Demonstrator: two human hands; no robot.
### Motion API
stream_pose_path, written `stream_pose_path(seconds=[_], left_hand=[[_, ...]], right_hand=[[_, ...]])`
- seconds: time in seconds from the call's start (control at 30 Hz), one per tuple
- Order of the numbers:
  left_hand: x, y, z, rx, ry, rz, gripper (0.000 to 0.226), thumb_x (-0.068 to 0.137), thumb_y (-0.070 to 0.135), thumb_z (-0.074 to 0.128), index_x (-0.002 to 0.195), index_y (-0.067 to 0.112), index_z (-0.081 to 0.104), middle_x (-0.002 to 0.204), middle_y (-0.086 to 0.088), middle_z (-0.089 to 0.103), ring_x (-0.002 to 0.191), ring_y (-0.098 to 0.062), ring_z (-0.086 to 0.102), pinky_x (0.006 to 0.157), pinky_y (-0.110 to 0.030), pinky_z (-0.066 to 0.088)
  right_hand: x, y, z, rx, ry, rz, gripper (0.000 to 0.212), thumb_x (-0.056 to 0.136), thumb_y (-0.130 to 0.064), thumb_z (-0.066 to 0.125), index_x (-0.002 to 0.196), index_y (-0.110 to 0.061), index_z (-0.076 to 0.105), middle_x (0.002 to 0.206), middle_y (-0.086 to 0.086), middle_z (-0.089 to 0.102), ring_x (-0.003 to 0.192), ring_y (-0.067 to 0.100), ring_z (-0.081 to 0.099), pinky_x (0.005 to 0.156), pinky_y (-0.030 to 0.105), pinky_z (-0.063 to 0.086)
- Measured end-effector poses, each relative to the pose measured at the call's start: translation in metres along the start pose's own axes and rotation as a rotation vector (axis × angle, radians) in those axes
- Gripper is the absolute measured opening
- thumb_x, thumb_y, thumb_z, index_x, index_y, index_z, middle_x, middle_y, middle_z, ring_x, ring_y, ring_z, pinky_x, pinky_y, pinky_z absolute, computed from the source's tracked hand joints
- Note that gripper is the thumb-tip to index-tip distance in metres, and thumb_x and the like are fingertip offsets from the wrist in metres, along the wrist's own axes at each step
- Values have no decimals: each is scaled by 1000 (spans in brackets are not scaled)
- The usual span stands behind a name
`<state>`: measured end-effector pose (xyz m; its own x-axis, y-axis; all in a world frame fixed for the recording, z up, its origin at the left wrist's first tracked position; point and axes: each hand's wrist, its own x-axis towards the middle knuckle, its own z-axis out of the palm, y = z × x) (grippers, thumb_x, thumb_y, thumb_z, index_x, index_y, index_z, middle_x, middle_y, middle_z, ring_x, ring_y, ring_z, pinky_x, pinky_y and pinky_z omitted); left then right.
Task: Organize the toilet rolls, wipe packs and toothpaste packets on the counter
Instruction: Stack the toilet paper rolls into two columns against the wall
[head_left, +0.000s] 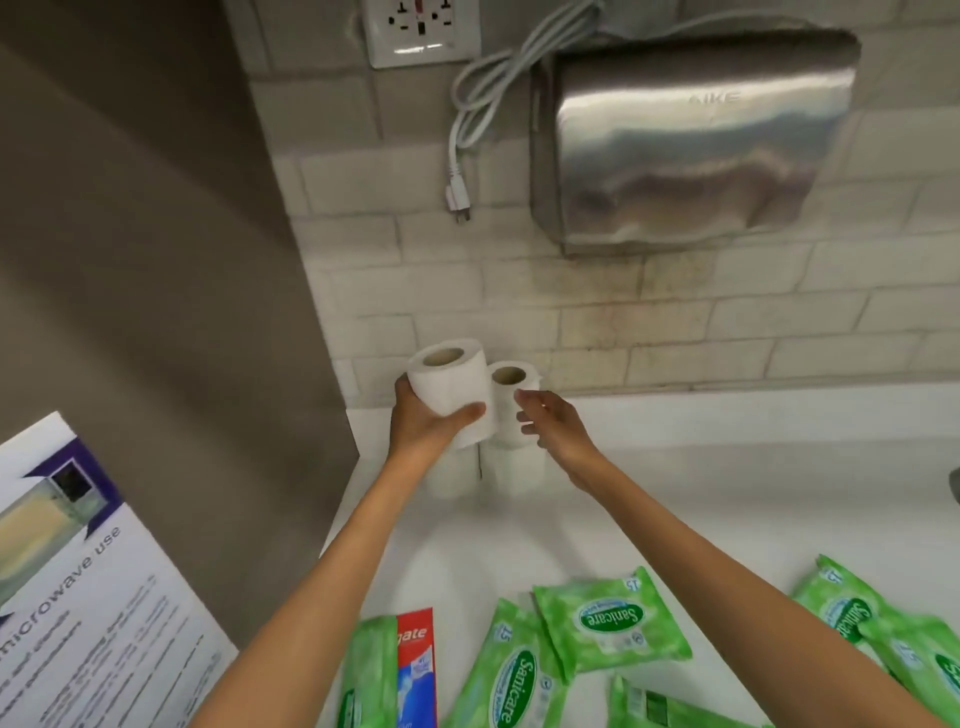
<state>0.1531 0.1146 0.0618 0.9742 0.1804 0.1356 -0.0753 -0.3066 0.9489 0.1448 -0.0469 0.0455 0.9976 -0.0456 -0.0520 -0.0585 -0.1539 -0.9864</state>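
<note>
My left hand (421, 421) grips the tilted toilet roll (452, 387) at the tabletop's (727, 493) 11 o'clock corner, so I should level it squarely over the lower roll (449, 475) while my right hand's (553, 423) relaxed fingers (530, 400) steady the neighbouring stack (511, 405) at its 3 o'clock.

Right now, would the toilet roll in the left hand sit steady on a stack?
Probably light: the left hand holds the toilet roll alone. Likely soft, denting under a tight grip. On end atop the lower roll it may topple if nudged; sideways it would roll.
</note>
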Motion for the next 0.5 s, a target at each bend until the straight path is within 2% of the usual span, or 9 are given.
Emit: stream_pose_path(seconds=[0.1,0.17,0.3,0.5], left_hand=[[30,2,-1,1,102,43,88,63,20,85,133,11,32,133,-3,50,120,-20,51,88,-25,42],[46,-1,-2,2,136,69,89,62,21,85,133,12,31,132,-2,49,122,-19,50,90,-24,41],[76,-8,-2,53,178,56,94,60,26,85,135,15,29,135,-2,48,126,-22,47,101,-33,42],[99,-18,3,119,157,46,98,57,33,85,136,19,28,137,1,47,127,-24,45,104,-42,42]], right_hand=[[20,4,0,-41,55,-44,19,90,-38,54,103,-26,59,103,0,61,105,24,61,87,31,44],[27,7,1,-50,77,-59,21,89,-38,56,105,-25,61,100,-2,62,103,22,62,83,28,43],[36,17,1,-61,98,-72,27,89,-35,57,112,-22,60,99,-1,64,100,22,64,79,26,42],[43,29,-1,-84,85,-29,31,88,-37,57,114,-21,60,103,1,65,100,22,63,82,27,42]])
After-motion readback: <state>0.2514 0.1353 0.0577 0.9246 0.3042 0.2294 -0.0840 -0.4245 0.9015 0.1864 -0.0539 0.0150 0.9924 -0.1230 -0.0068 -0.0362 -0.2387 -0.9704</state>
